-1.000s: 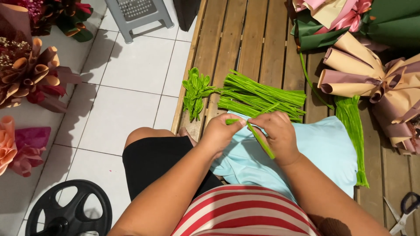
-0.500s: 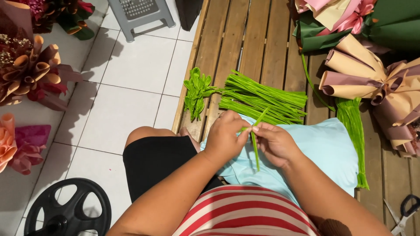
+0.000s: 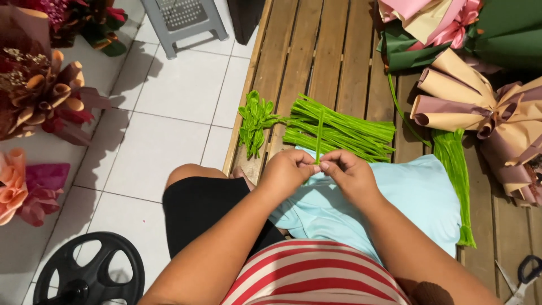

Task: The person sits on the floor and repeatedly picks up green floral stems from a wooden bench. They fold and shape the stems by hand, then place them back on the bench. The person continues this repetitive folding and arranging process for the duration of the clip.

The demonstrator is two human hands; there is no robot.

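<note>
left hand (image 3: 288, 169) + right hand (image 3: 347, 172): both pinch one green stem (image 3: 319, 133), upright | stem pile (image 3: 344, 131) just behind | blue pillow (image 3: 412, 203) beneath

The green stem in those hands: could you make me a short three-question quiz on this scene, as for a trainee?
1. True or false: both hands pinch the upright green stem.
2. What lies under the hands: (a) pale blue cushion, (b) grey stool?
3. Where are the scissors?

Key: 1 true, left hand and right hand meet at its base. 2 a. 3 bottom right corner, on the wooden platform.
</note>
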